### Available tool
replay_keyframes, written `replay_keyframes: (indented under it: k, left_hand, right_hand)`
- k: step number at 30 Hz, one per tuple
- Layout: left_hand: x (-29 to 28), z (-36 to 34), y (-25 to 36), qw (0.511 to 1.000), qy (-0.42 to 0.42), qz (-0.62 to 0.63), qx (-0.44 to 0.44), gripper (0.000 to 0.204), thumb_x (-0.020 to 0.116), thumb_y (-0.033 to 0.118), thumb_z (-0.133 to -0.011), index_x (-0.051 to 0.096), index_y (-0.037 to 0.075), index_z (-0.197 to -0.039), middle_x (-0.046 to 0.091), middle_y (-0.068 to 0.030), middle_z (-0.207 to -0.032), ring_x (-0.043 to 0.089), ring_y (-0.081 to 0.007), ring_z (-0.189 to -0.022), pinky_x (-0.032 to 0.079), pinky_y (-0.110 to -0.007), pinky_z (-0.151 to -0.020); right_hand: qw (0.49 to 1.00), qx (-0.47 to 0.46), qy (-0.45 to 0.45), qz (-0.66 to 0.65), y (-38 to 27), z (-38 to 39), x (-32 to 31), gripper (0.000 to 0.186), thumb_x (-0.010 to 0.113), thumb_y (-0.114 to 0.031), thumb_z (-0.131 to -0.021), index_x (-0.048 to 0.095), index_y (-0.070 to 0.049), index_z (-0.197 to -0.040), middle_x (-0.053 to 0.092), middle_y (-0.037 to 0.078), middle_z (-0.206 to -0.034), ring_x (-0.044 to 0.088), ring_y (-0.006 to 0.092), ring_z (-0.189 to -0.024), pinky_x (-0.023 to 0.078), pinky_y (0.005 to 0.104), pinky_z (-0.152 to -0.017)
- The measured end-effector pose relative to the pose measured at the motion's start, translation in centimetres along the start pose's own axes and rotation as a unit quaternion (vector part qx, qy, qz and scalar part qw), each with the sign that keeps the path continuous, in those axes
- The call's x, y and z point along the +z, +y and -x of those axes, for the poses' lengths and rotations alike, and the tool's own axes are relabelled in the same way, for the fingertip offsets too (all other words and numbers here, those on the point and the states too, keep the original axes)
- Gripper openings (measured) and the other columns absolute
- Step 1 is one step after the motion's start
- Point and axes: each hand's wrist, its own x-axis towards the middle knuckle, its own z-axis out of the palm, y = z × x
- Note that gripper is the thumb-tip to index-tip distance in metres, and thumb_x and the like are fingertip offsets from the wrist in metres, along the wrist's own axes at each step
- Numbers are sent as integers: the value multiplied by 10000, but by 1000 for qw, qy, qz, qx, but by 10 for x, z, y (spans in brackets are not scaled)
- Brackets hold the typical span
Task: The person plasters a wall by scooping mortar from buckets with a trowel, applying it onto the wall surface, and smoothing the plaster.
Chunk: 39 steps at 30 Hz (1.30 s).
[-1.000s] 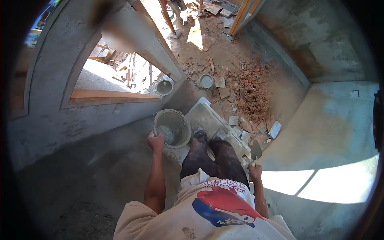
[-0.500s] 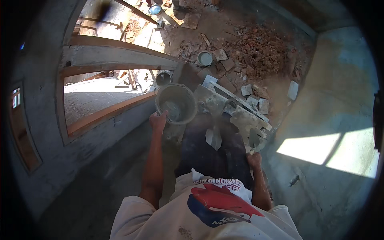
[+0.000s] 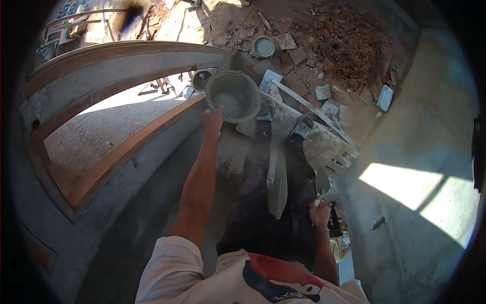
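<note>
2 things are being held: a grey bucket (image 3: 234, 96) and a trowel (image 3: 322, 181).
The left hand (image 3: 212, 121) is gripping the bucket's near rim beside the left edge of a pale platform (image 3: 324, 143), where 2 feet (image 3: 304, 126) are standing; the right hand (image 3: 319, 213) is grasping the trowel's handle near the platform's right corner.

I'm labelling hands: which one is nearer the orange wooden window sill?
Left. The left hand, holding the bucket, appears beside the orange sill; the right hand, holding the trowel, is farther right, beyond the legs.

white lettering (image 3: 287, 296) on the shirt (image 3: 177, 266)
</note>
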Motion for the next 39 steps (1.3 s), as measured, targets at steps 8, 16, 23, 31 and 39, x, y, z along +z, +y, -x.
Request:
replay_keyframes:
  k: [8,16,23,31,39]
  left_hand:
    - [4,-35,-13,969,-29,-230,87,622,607,549,-872,709,-47,-1017,677,-247,-1161,627,-394,-1149,482,-467,-991]
    - [1,100,-162,902,-346,-254,54,722,654,638,-825,699,18,-1193,674,-240,-1238,611,-419,-1199,474,-432,-1008]
    - [16,148,-79,889,-356,-270,-106,773,694,656,-773,714,-42,-1102,710,-260,-1104,648,-410,-1136,483,-449,-970]
    - [68,84,-65,850,-329,-410,37,546,675,506,-816,739,51,-1112,709,-230,-1148,665,-447,-1061,514,-475,-936]
    - [233,-13,43,882,-267,-261,287,295,657,330,-861,742,100,-1026,724,-173,-1093,678,-392,-1029,524,-454,-912]
  right_hand:
    - [1000,6,13,-6,-16,2,15,503,646,-405,-788,660,67,-962,677,327,-944,647,523,-943,500,578,-844]
    - [998,45,-44,-5,-63,2,35,513,644,-402,-817,684,70,-1016,680,335,-1000,658,500,-989,508,562,-891]
    - [996,77,-36,-6,-75,7,42,496,621,-387,-825,690,64,-1021,683,327,-1000,659,500,-983,504,563,-899]
    - [990,115,1,-76,-64,7,49,398,631,-323,-819,646,46,-966,670,307,-985,643,496,-966,501,558,-879]
    - [957,85,188,-204,4,-37,64,335,642,-230,-815,609,85,-924,642,274,-842,615,518,-803,481,561,-726]
